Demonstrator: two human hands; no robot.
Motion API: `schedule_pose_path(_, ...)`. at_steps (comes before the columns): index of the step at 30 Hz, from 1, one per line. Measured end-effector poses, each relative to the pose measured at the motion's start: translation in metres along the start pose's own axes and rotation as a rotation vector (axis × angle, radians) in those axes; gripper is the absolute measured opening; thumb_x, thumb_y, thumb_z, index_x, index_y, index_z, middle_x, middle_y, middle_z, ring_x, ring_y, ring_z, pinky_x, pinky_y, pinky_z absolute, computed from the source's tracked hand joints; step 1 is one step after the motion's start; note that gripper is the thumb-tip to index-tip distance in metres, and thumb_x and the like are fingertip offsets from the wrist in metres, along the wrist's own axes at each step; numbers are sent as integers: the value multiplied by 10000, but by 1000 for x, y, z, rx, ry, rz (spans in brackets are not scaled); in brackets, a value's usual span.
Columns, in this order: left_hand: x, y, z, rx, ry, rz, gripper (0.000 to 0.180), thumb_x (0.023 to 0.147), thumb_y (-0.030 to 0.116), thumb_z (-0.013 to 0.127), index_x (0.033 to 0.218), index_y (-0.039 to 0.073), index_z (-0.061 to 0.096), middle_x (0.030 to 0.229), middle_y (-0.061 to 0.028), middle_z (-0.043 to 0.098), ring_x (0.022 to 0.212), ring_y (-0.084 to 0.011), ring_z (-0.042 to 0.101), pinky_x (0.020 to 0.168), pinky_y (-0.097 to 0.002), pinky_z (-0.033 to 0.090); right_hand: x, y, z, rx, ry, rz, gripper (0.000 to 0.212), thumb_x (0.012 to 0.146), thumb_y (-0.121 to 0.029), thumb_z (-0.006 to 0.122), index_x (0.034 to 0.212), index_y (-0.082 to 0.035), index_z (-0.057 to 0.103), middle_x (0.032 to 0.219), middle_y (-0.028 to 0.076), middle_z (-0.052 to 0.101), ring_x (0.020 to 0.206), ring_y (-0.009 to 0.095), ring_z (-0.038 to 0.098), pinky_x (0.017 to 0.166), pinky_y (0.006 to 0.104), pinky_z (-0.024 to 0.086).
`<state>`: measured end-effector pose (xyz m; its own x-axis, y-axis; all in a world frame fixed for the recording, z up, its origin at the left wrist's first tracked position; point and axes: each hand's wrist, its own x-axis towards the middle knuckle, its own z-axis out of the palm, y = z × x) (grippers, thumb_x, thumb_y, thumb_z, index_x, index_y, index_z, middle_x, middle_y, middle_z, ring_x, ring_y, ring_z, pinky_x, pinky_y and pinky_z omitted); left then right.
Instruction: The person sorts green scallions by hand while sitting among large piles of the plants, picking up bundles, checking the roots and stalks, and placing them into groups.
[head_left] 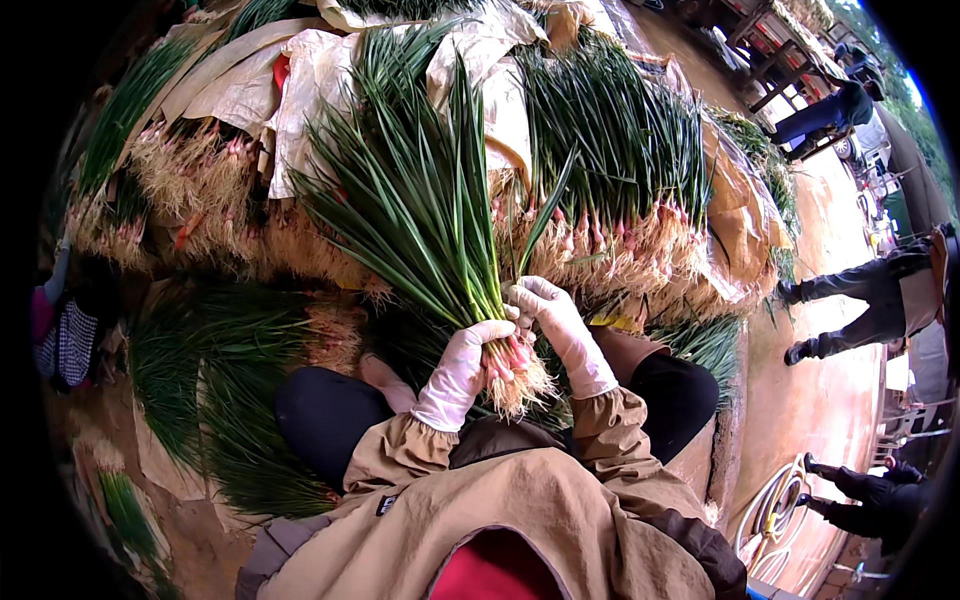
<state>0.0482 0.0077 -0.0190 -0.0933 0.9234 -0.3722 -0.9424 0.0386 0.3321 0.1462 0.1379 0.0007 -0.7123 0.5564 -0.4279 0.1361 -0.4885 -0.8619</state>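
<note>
My left hand [455,378], in a whitish glove, is closed round a thick bunch of spring onions [430,225]. Their long green leaves fan up and away from me, while pink bulbs and pale, stringy roots hang below the fist. Just right of the bunch, my gloved right hand [562,338] has its fingers curled together on a separate spring onion stalk [547,225], which leans up to the right. Its fingertips come close to the bunch's stems; whether they touch is hard to tell.
Beyond my hands, large piles of spring onions [620,140] lie partly under pale sheets [315,95]. More spring onions [245,390] lie on the ground at my left. Several people stand at the right, near a coiled hose [775,515]; another person [75,335] is at the far left.
</note>
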Motion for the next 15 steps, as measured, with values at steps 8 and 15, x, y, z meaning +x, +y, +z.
schedule_pose_path(8, -2, 2, 5, -178, -317, -12, 224, 798, 114, 575, 1015, 60, 556, 918, -104, 583, 815, -236, 567, 827, -416, 447, 20, 8, -2, 567, -330, 6, 412, 998, -378, 425, 1206, -50, 563, 603, -40, 392, 501, 76, 355, 550, 219, 374)
schedule_pose_path(15, -6, -1, 8, -297, -435, -21, 218, 792, 111, 570, 1004, 71, 545, 885, -94, 577, 789, -226, 566, 816, -388, 422, 17, 13, 15, 811, -425, 4, 231, 961, -305, 544, 915, -78, 550, 590, -75, 362, 453, 35, 309, 517, 203, 416)
